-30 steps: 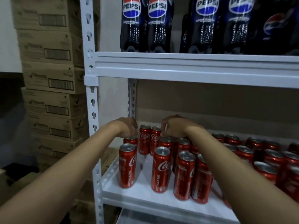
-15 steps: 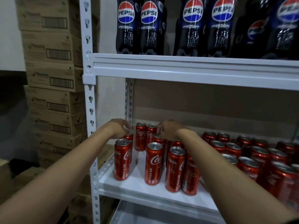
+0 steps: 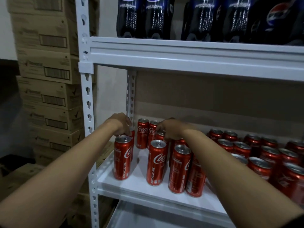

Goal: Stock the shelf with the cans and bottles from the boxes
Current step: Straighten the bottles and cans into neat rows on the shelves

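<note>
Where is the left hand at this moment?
In the head view the left hand is at the left end of the can shelf, on top of a red can behind the front left can, beside the white back post.

Left arm: bare forearm, entering from the lower left corner of the head view and stretched up and to the right, reaching in over the shelf's left edge.
Left hand (image 3: 120, 123): back of the hand facing up, wrist bent down, fingers curled downward over the top of a can (image 3: 132, 134) near the shelf's rear left corner; the fingertips are hidden.
Right arm: bare forearm, entering from the lower right corner and running up and to the left.
Right hand (image 3: 171, 130): knuckles up, fingers curled down onto the top of another can (image 3: 160, 136) farther back; the grip itself is hidden.
Hands: level, near each other, apart.
</note>
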